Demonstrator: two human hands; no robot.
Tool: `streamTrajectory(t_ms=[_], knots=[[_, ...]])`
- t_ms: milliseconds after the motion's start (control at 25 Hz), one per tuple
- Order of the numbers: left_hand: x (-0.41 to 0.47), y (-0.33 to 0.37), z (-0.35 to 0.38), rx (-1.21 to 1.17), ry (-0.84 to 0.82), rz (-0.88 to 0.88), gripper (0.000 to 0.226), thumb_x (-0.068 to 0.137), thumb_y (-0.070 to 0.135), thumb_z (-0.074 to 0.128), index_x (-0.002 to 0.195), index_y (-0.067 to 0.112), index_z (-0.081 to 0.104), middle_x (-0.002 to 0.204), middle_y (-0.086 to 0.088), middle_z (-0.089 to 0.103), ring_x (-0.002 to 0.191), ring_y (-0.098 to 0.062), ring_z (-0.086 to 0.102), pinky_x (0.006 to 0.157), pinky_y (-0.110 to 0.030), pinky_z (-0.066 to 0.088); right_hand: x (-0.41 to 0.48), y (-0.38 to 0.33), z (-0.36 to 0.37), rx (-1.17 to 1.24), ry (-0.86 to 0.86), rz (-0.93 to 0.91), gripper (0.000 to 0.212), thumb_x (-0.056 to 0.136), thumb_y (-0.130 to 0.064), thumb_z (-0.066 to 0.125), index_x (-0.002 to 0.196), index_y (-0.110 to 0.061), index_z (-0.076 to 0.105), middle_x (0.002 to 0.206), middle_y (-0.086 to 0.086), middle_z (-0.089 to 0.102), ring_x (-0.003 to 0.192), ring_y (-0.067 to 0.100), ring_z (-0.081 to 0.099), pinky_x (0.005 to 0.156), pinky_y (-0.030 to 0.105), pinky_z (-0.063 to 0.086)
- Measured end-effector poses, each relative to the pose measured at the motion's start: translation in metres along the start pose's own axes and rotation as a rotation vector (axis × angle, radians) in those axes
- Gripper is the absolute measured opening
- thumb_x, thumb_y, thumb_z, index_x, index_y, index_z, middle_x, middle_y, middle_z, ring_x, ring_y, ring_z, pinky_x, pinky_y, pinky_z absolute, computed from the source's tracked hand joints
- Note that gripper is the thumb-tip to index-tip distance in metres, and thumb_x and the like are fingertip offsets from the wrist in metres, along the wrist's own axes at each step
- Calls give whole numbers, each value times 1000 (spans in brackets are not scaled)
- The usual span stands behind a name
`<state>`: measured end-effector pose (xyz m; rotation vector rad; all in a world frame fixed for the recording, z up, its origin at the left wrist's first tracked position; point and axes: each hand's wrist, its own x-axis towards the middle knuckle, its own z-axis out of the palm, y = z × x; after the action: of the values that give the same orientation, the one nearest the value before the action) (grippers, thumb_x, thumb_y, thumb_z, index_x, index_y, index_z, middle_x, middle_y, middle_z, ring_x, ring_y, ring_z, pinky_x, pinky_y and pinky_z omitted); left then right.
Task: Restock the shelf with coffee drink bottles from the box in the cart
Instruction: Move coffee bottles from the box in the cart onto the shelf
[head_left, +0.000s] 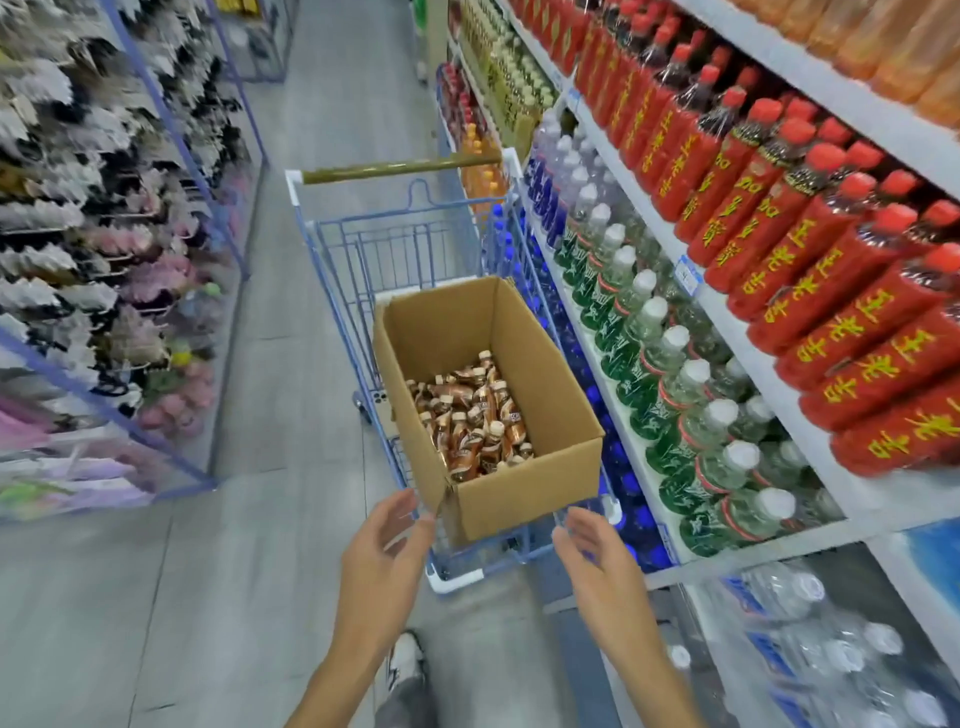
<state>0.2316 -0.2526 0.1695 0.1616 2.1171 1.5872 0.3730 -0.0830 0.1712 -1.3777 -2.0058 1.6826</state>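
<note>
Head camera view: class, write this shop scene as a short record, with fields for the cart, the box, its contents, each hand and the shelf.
cart: blue wire cart in the aisle, beside the shelf
box: open cardboard box standing in the cart
contents: coffee bottles lying jumbled at the bottom
left hand: left hand open by the box's near left corner, holding nothing
right hand: right hand open by the near right corner, holding nothing
shelf: shelf on the right, red bottles above, clear bottles below

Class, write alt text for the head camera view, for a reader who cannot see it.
A person's open left hand and right hand hover by a cardboard box of brown coffee drink bottles in a blue cart. A shelf of red bottles and green-labelled bottles lines the right.
</note>
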Motion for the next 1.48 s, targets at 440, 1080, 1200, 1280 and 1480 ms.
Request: streamTrajectory(t_ms=[440,1080,1200,1280,1480], knots=[[177,16,76,143,-145,-204,48,95,37,66,139,23,55,132,12,62,121,-5,57,97,-19,43,158,-48,34,-83,-50,139,35,98,-38,62,132,-29,56,131,-13,61,121,6,57,106,31,44],[351,-175,204,687,-249,-864,92,87,36,72,153,5,16,154,-23,28,138,-39,38,112,-43,36,424,86,159,-349,-236,714,73,87,-19,72,151,-12,38,150,10,49,138,31,46,114,35,36],[350,-189,210,782,-286,-851,101,79,48,75,151,9,16,152,-20,25,137,-39,37,112,-45,36,433,107,175,-346,-240,644,71,85,-27,79,147,-15,47,148,7,53,137,29,48,115,37,37],[349,-186,211,725,-318,-868,97,73,61,71,147,11,35,149,-18,34,130,-37,44,108,-43,40,431,111,176,-335,-216,611,65,88,-28,76,146,-16,49,145,7,56,136,30,49,114,38,37],[333,-154,193,387,-137,-873,93,38,68,67,117,18,63,114,-5,67,98,-26,65,93,-43,55,416,75,138,-253,-206,521,42,92,-25,71,131,-19,56,125,3,63,121,26,57,104,40,45]])
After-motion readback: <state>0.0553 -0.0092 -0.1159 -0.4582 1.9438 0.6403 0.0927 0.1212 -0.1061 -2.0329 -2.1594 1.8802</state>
